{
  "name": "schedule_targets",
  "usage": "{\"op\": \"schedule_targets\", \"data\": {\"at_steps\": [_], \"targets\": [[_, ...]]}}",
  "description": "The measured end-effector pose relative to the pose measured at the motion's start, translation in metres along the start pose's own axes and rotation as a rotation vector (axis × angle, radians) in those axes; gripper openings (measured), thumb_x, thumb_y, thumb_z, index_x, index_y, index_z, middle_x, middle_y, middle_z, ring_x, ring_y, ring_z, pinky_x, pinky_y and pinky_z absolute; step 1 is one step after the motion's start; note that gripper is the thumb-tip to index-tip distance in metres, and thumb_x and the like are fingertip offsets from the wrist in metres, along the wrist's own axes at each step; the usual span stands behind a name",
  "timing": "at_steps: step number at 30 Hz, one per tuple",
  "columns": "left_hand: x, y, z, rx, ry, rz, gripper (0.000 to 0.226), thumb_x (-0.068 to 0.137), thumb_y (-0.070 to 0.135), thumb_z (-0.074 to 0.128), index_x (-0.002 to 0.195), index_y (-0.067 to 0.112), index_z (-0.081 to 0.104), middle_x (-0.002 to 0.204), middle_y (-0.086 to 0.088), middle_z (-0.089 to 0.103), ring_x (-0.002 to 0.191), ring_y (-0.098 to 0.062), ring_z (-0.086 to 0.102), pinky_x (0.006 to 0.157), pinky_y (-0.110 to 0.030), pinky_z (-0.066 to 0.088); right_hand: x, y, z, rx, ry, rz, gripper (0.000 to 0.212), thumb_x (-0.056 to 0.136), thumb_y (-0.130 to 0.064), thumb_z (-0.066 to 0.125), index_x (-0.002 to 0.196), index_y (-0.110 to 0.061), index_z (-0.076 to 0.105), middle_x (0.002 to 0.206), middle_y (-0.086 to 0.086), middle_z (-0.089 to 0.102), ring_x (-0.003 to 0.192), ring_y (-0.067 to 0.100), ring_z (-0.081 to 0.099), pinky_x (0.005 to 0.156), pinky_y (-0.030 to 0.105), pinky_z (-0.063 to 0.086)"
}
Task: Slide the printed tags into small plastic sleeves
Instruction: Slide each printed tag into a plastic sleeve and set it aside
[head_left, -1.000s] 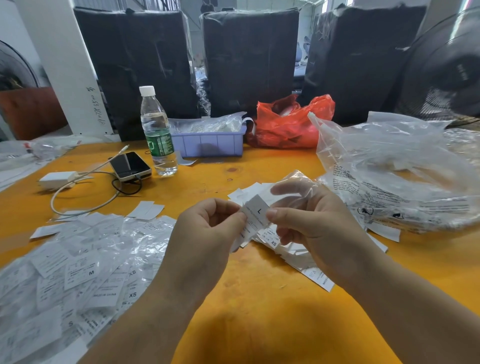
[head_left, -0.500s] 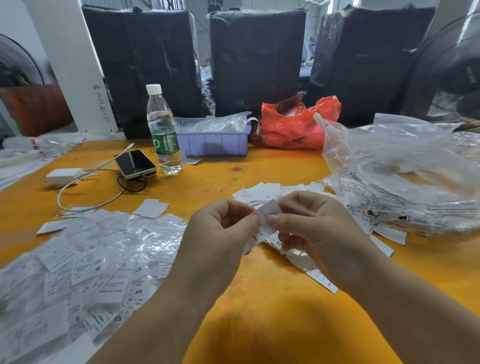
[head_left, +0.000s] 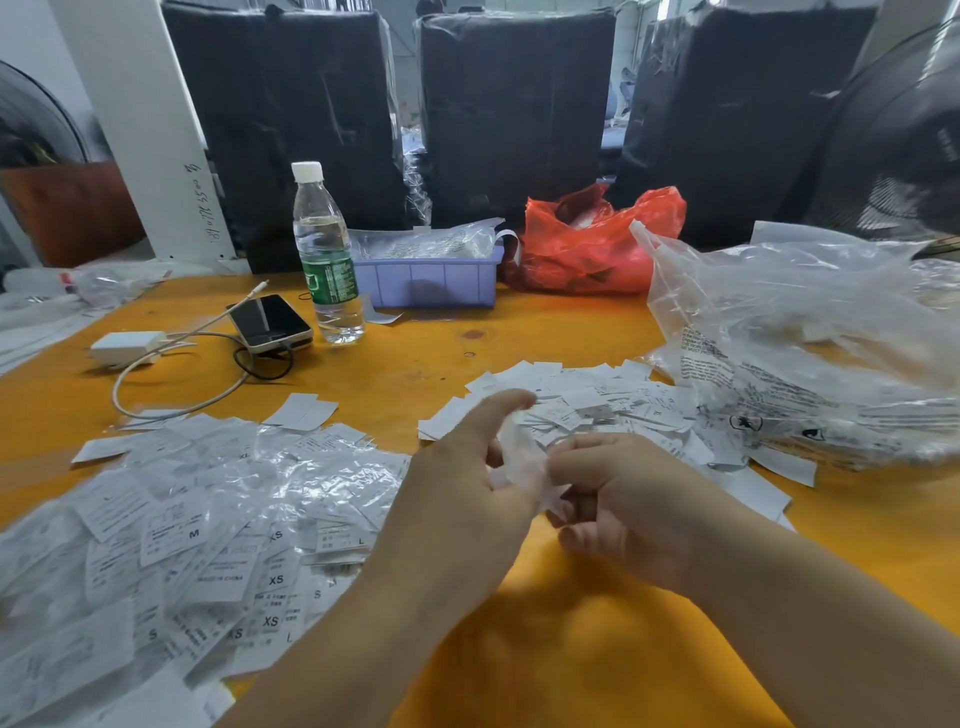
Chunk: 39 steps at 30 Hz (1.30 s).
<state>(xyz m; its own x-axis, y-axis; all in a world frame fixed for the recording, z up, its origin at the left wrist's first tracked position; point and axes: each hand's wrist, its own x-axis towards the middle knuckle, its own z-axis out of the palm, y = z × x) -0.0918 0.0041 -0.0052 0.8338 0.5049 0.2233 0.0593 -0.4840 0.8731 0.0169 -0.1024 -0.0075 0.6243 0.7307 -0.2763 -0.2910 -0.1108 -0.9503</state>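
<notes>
Nearest you, bare orange tabletop (head_left: 597, 649) lies between your forearms and gives open room toward the near edge. Your left hand (head_left: 457, 499) and right hand (head_left: 618, 499) meet just above it. The right hand's fingers are curled round a small plastic sleeve (head_left: 524, 467) with a tag inside; both are blurred. The left hand touches the same sleeve, its thumb raised toward the far pile; whether its other fingers pinch the sleeve cannot be told.

To your left, a heap of sleeved tags (head_left: 171, 535) covers the tabletop from the near-left edge inward, its right margin just beside your left wrist. Beyond your hands, a pile of loose printed tags (head_left: 587, 400) spreads out, its right side touching a large clear plastic bag (head_left: 795, 353) that fills the right side.

Between the two piles, a strip of bare tabletop runs away from you. Farther off stand a phone (head_left: 270, 322) with cables, a white charger (head_left: 124, 347) and a water bottle (head_left: 326, 260). Near the far edge sit a purple bin (head_left: 431, 283) and a red bag (head_left: 592, 244), close beside each other.
</notes>
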Motion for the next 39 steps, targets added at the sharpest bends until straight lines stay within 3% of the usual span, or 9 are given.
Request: {"op": "schedule_targets", "data": {"at_steps": [4,10,16,19,22,24,29,34,39], "targets": [[0.002,-0.002,0.004,0.126,0.008,0.079,0.026,0.087,0.023,0.063,0.096,0.046,0.071,0.091,0.017,0.054,0.063,0.003,0.050,0.054,-0.010,0.034,0.002,0.000,-0.001,-0.036,0.037,0.022,0.015,0.085,0.005,0.051,0.082,-0.007,0.058,0.070,0.013,0.051,0.045,0.016,0.046,0.040,0.024,0.041],[0.007,-0.006,0.003,0.114,0.150,0.093,0.018,0.085,0.030,0.070,0.068,0.036,0.071,0.086,0.013,0.056,0.075,-0.001,0.054,0.061,-0.007,0.038,0.000,-0.002,0.001,-0.107,0.086,-0.051,0.016,0.082,0.002,0.067,0.085,-0.008,0.055,0.057,0.004,0.054,0.044,0.014,0.043,0.040,0.022,0.036],[0.009,-0.006,-0.005,-0.038,0.197,-0.074,0.026,0.079,0.041,0.074,0.065,0.021,0.065,0.056,0.009,0.058,0.046,-0.002,0.045,0.044,-0.018,0.036,-0.006,-0.008,-0.002,-0.390,0.202,-0.433,0.024,0.082,0.002,0.063,0.076,-0.021,0.056,0.059,0.004,0.055,0.048,0.018,0.049,0.052,0.038,0.041],[0.009,-0.004,-0.004,-0.082,0.226,-0.094,0.028,0.079,0.038,0.075,0.066,0.016,0.064,0.055,0.009,0.059,0.048,-0.003,0.051,0.044,-0.021,0.040,-0.010,-0.008,0.000,-0.558,0.169,-0.562,0.023,0.083,-0.001,0.063,0.072,-0.021,0.066,0.060,0.010,0.058,0.052,0.018,0.051,0.052,0.042,0.047],[0.006,-0.003,-0.002,0.033,0.270,-0.020,0.026,0.079,0.041,0.073,0.065,0.022,0.062,0.061,0.011,0.063,0.052,-0.007,0.055,0.043,-0.017,0.039,-0.012,-0.006,0.003,-0.507,0.113,-0.587,0.019,0.084,-0.003,0.063,0.075,-0.018,0.071,0.056,0.005,0.058,0.050,0.017,0.052,0.049,0.039,0.047],[0.003,-0.001,0.000,0.135,0.302,0.061,0.024,0.079,0.041,0.071,0.065,0.026,0.059,0.063,0.017,0.061,0.051,-0.003,0.054,0.043,-0.014,0.037,-0.013,-0.007,0.003,-0.457,0.050,-0.579,0.010,0.082,-0.016,0.066,0.075,-0.012,0.072,0.053,0.002,0.055,0.049,0.017,0.052,0.047,0.035,0.046],[-0.001,0.001,0.005,0.319,0.335,0.184,0.021,0.077,0.041,0.069,0.068,0.026,0.056,0.055,0.007,0.058,0.054,-0.007,0.056,0.049,-0.032,0.049,-0.017,-0.010,0.003,-0.424,0.013,-0.540,0.045,0.071,-0.054,0.071,0.067,-0.009,0.068,0.055,0.006,0.053,0.053,0.021,0.049,0.049,0.035,0.041],[-0.003,0.001,0.001,0.217,0.189,0.146,0.022,0.073,0.040,0.079,0.080,0.034,0.059,0.075,0.016,0.065,0.062,-0.001,0.062,0.047,-0.021,0.047,-0.013,-0.011,0.000,-0.389,0.096,-0.465,0.016,0.082,-0.005,0.067,0.066,-0.004,0.066,0.060,0.013,0.055,0.054,0.022,0.048,0.054,0.038,0.038],[0.007,0.008,-0.014,-0.288,-0.055,-0.139,0.048,0.064,0.047,0.074,0.105,0.031,0.056,0.084,0.006,0.072,0.067,-0.005,0.067,0.053,-0.022,0.047,-0.015,-0.017,-0.003,-0.329,0.024,-0.422,0.023,0.084,0.005,0.061,0.065,-0.008,0.067,0.060,0.014,0.053,0.049,0.016,0.046,0.047,0.031,0.034]]}}
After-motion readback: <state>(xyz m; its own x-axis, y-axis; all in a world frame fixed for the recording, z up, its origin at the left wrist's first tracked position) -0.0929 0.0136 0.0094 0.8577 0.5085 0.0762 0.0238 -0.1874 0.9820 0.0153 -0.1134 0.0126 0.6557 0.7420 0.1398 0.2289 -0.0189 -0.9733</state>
